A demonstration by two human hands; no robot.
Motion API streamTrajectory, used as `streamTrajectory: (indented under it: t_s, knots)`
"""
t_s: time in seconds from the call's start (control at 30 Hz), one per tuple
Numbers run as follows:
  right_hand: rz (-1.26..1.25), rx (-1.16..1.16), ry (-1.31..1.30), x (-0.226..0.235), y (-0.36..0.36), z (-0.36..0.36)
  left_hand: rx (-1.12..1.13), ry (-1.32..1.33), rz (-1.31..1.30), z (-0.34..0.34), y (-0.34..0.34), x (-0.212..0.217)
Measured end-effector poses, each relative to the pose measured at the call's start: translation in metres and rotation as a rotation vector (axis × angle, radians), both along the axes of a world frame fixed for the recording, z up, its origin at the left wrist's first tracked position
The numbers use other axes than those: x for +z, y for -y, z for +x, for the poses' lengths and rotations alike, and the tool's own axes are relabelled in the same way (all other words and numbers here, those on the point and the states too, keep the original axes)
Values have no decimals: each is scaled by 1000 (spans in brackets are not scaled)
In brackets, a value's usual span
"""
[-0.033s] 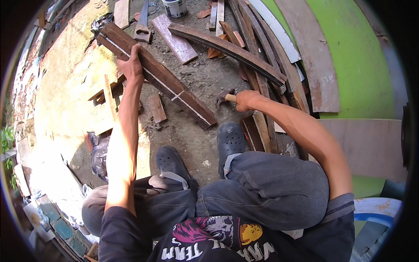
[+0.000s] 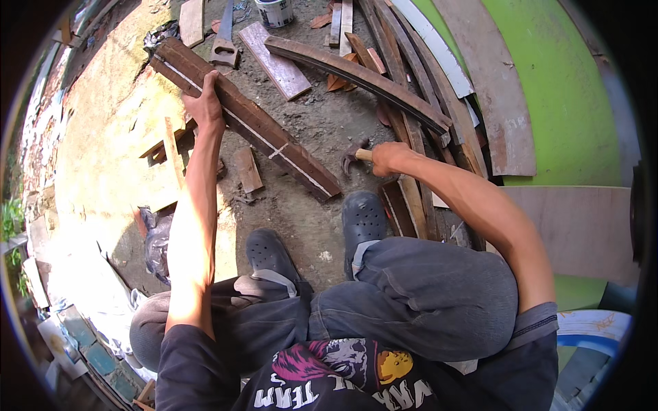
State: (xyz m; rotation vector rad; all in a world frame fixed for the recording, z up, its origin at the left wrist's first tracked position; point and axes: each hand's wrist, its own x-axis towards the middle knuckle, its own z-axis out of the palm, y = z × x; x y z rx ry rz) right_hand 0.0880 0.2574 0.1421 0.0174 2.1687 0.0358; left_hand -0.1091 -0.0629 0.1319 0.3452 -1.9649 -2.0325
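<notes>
A thick brown wooden beam (image 2: 257, 127) with a white line along its side and a short white cross mark slants from the upper left down to the middle. My left hand (image 2: 205, 103) grips it near its upper end, thumb over the top edge. In my right hand (image 2: 389, 159) is a claw hammer (image 2: 354, 159), held by its wooden handle close to the head. The hammer head hangs over the ground, apart from the beam's lower end. My right fingers are wrapped round the handle and partly hidden.
A handsaw (image 2: 225, 49), a flat board (image 2: 274, 61) and a paint bucket (image 2: 275, 12) lie beyond the beam. Long planks (image 2: 404, 89) lean along the green wall (image 2: 558, 82) at right. A small wood block (image 2: 247, 170) and a dark plastic bag (image 2: 157, 240) rest near my left arm.
</notes>
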Motion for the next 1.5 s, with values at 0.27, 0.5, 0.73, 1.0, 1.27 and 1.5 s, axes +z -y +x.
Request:
streamTrajectory:
  t_s: [0.27, 0.5, 0.73, 1.0, 1.27, 1.5]
  knots:
    - [6, -8, 110, -15, -16, 0, -184, 16, 430, 8, 45, -8]
    - [-43, 66, 102, -40, -35, 12, -100, -72, 637, 10, 74, 4]
    - [-35, 130, 62, -43, -47, 13, -478, -231, 1158, 0, 86, 35]
    - [6, 148, 35, -39, -47, 15, -767, -438, 1183, -2, 78, 81]
    - [6, 152, 37, -39, -46, 15, -883, -489, 1287, 0, 78, 100]
    - [10, 190, 43, -47, -49, 17, -950, -496, 1383, 1, 82, 103]
